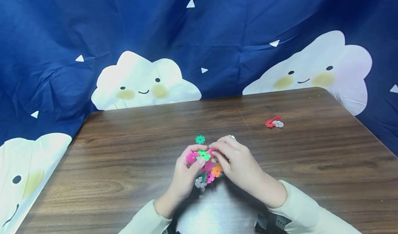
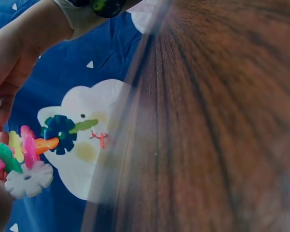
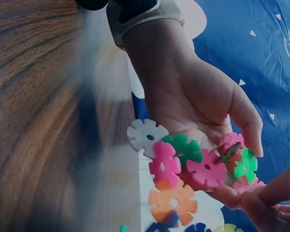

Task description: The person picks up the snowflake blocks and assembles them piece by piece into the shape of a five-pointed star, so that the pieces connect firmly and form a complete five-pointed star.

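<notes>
Snowflake-disc cluster [image 1: 203,166], interlocked, multicoloured, held above wooden table [image 1: 124,151] | left hand [image 1: 186,173] curled, gripping cluster | right hand [image 1: 237,163] pinching its top | teal disc [image 1: 200,139] beyond | red-white discs [image 1: 274,122] far right | cloud-print backdrop [image 1: 143,82].
</notes>
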A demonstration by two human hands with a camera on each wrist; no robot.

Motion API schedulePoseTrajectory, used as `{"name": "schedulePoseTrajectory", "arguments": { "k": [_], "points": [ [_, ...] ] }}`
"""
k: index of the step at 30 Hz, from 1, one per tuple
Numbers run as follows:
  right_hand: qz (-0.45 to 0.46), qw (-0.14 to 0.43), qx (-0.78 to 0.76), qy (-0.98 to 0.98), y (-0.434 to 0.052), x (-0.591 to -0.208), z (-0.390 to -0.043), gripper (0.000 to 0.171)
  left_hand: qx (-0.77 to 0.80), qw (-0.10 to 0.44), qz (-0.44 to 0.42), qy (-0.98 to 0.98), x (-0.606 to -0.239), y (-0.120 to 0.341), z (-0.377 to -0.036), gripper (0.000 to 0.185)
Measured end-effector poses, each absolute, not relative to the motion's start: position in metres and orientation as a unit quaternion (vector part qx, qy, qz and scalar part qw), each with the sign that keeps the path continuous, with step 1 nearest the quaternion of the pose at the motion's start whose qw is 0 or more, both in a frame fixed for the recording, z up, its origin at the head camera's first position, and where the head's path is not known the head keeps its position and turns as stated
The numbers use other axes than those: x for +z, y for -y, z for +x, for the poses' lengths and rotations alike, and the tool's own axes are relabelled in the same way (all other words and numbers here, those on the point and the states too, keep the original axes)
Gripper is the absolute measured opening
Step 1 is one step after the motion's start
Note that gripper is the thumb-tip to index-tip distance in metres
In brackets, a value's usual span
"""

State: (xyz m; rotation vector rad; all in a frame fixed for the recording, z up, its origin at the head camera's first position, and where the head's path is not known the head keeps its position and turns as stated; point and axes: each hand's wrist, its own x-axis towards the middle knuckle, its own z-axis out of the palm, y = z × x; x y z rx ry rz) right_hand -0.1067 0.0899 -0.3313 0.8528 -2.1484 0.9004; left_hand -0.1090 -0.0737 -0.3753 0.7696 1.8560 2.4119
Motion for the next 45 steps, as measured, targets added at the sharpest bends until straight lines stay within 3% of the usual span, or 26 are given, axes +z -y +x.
{"name": "schedulePoseTrajectory", "arguments": {
  "k": [8, 17, 25, 35, 45],
  "points": [
    [0.288, 0.299, 0.351, 0.84, -0.102, -0.319, -0.109, 0.023, 0.789, 0.01, 0.239, -0.567, -0.376, 0.073, -0.11, 0.032],
    [0.207, 0.329, 0.345, 0.854, -0.128, -0.305, -0.123, 0.021, 0.8, 0.018, 0.271, -0.535, -0.377, 0.074, -0.11, 0.023],
    [0.138, 0.341, 0.336, 0.867, -0.157, -0.319, -0.151, 0.015, 0.806, 0.014, 0.264, -0.53, -0.378, 0.075, -0.111, 0.023],
    [0.056, 0.243, 0.312, 0.917, -0.202, -0.349, -0.181, 0.025, 0.805, 0.018, 0.265, -0.531, -0.378, 0.076, -0.109, 0.027],
    [0.01, 0.093, 0.293, 0.951, -0.234, -0.366, -0.195, 0.064, 0.782, 0.014, 0.25, -0.571, -0.378, 0.078, -0.108, 0.029]
  ]
}}
